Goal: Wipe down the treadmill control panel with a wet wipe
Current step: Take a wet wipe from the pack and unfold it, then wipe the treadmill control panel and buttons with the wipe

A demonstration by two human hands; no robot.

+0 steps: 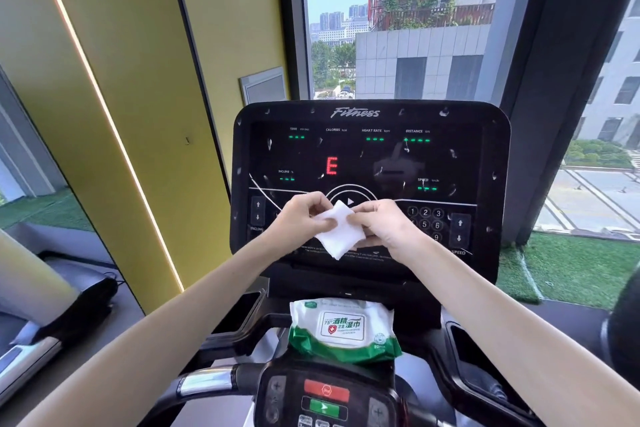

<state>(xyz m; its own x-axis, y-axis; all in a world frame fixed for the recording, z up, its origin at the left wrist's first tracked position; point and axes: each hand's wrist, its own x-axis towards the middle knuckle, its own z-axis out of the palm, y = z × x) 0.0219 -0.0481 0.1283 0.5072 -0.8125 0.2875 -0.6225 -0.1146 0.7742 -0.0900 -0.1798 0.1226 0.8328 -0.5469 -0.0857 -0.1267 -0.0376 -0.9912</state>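
A folded white wet wipe [341, 234] hangs in front of the lower middle of the black treadmill control panel [370, 156]. My left hand [304, 215] pinches its left edge. From the other side, my right hand [384, 227] pinches the right edge. Both hands are raised just off the panel, covering part of the round play button and the keypad. The panel shows a red "E", green dashes and many light smudges across its glossy face.
A green and white pack of wet wipes [343, 331] lies on the ledge below the panel. Lower down sits a small console with a red stop button [326, 391]. A yellow wall stands left, a window behind.
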